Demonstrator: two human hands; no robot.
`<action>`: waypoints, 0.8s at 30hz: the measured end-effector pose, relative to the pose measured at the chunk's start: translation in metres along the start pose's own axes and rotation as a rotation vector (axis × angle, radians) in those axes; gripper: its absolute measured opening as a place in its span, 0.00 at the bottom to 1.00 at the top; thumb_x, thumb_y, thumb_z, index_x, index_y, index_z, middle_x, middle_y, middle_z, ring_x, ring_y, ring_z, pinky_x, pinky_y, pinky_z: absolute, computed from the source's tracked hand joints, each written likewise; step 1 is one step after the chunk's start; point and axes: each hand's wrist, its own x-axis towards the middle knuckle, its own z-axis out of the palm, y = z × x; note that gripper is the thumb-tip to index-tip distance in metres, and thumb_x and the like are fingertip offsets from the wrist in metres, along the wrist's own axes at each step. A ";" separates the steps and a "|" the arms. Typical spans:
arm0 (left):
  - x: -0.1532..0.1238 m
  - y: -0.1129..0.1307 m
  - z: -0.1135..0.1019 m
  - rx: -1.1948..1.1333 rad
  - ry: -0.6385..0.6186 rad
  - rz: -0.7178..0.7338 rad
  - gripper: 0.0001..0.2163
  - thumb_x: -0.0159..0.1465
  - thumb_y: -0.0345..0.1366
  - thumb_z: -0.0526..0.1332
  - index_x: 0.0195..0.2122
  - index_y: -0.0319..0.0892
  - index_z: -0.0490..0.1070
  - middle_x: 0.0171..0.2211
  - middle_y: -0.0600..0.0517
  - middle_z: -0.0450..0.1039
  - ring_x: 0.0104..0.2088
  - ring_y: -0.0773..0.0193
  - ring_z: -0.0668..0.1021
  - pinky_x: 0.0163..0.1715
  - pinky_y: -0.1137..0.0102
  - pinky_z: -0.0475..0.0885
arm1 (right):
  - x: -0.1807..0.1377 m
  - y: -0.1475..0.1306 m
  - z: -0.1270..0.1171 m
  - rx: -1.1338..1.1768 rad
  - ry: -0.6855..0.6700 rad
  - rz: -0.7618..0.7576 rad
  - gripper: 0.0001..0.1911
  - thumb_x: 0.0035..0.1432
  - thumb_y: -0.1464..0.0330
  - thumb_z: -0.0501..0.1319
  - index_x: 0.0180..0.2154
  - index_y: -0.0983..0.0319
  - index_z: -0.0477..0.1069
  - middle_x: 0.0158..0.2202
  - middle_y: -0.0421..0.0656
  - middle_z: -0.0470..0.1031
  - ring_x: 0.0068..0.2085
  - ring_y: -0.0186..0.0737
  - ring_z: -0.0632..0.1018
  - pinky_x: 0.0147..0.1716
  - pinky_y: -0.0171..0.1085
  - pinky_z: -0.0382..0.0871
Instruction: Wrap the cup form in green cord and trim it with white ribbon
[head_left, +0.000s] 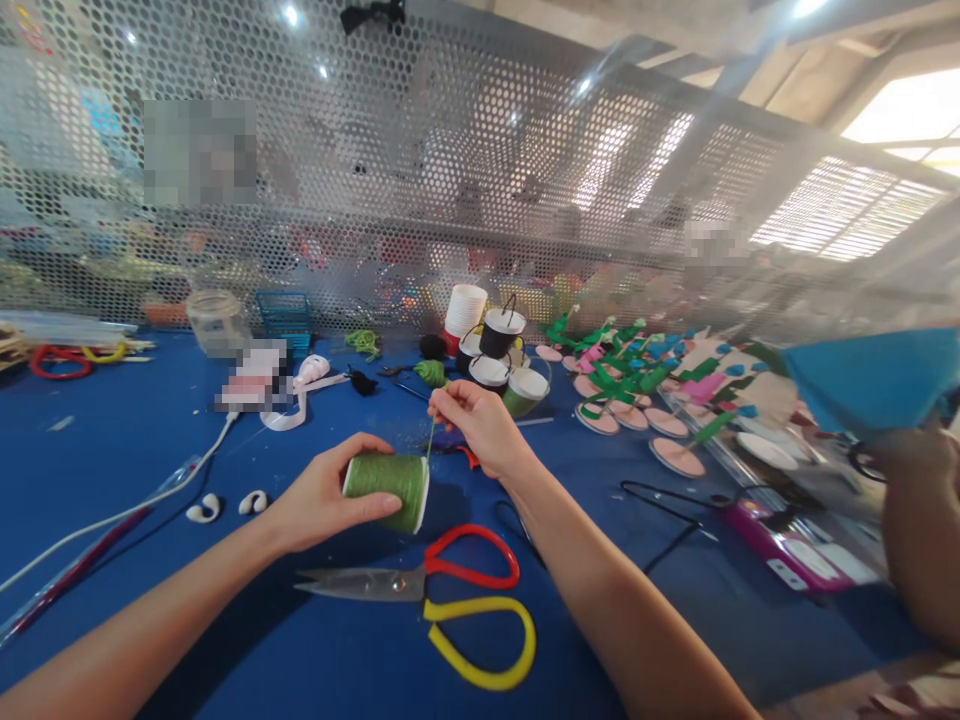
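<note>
My left hand (330, 490) is wrapped round a paper cup wound with green yarn (391, 480), which lies tilted on its side with its white rim facing right. From the rim a strand of green yarn (431, 438) runs up to my right hand (472, 420), where thumb and fingers pinch it. Just below the cup, large scissors (375, 584) with one red and one yellow handle lie on the blue table (247, 610), blades pointing left. Behind my right hand sits a small ball of green yarn (430, 373).
Wrapped cups with black handles (501, 335) and a white cup stack (466, 308) stand at the back. Several green flower crafts (630, 380) fill the right, near a purple power strip (787, 550). Another person's hand (915, 460) holds something blue. A metal mesh screen (375, 150) rises behind.
</note>
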 end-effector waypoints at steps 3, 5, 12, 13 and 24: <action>-0.001 0.000 0.000 0.015 -0.011 0.027 0.19 0.49 0.44 0.64 0.39 0.42 0.64 0.25 0.58 0.64 0.23 0.68 0.67 0.23 0.75 0.64 | 0.000 0.001 0.001 -0.043 -0.005 -0.001 0.16 0.46 0.55 0.60 0.22 0.62 0.64 0.22 0.39 0.70 0.25 0.31 0.69 0.25 0.32 0.62; -0.001 0.000 0.000 0.031 -0.020 0.055 0.19 0.49 0.43 0.64 0.40 0.43 0.64 0.25 0.57 0.64 0.24 0.68 0.67 0.23 0.75 0.64 | -0.001 0.002 0.002 -0.071 -0.013 -0.001 0.16 0.47 0.55 0.60 0.22 0.62 0.64 0.22 0.39 0.70 0.25 0.31 0.69 0.25 0.32 0.62; -0.002 -0.003 -0.003 0.119 0.019 0.180 0.20 0.48 0.43 0.65 0.41 0.44 0.65 0.32 0.54 0.67 0.28 0.65 0.70 0.27 0.73 0.67 | -0.002 0.003 0.004 -0.118 -0.051 0.000 0.16 0.47 0.56 0.59 0.21 0.61 0.64 0.21 0.38 0.69 0.23 0.31 0.68 0.25 0.32 0.62; -0.002 -0.003 -0.003 0.129 0.026 0.206 0.20 0.48 0.43 0.65 0.41 0.43 0.66 0.33 0.53 0.68 0.30 0.64 0.70 0.28 0.73 0.68 | -0.003 0.004 0.005 -0.122 -0.062 -0.001 0.16 0.47 0.56 0.59 0.21 0.61 0.64 0.21 0.38 0.69 0.23 0.31 0.68 0.25 0.32 0.62; 0.000 -0.011 -0.003 0.161 0.086 0.415 0.20 0.50 0.40 0.66 0.43 0.44 0.64 0.42 0.49 0.67 0.43 0.58 0.71 0.44 0.66 0.66 | -0.006 0.006 0.009 -0.149 -0.169 0.059 0.12 0.49 0.62 0.57 0.20 0.61 0.62 0.20 0.36 0.67 0.22 0.30 0.65 0.23 0.32 0.59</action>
